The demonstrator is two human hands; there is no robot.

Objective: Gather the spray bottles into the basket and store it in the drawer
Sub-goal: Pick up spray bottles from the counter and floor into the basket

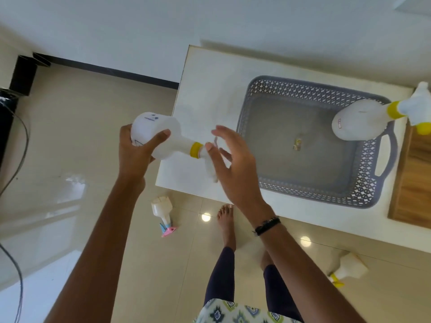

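Observation:
My left hand (134,151) grips the body of a white spray bottle (161,132) with a yellow collar, held sideways in the air left of the white table (205,94). Fingers spread, my right hand (229,164) hovers at the bottle's white spray head, just touching it. A grey perforated basket (363,183) sits on the table. A second white bottle with a yellow collar (356,118) leans over the basket's far right rim. Two more bottles lie on the floor: one with a pink nozzle (163,214), one with a yellow nozzle (348,268).
A small scrap (298,143) lies in the basket's bottom. A wooden panel (412,178) adjoins the table on the right. My bare feet (226,220) stand on the glossy tile floor beside the table. Black cables (16,145) hang at the left edge.

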